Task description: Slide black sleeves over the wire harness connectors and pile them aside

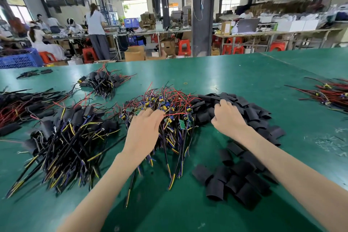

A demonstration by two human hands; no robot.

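The left hand point(146, 128) lies on the heap of bare wire harnesses point(169, 103) in the middle of the green worktop point(244, 73), its grip loose and the fingers almost straight. The right hand point(227, 117) digs curled fingers into the black sleeves point(243, 103) just beside the heap (whether this grip has one, I cannot tell). Sleeved harnesses point(75, 132) are piled at the left.

Bare table point(235, 73) beyond harness pile point(165, 103)
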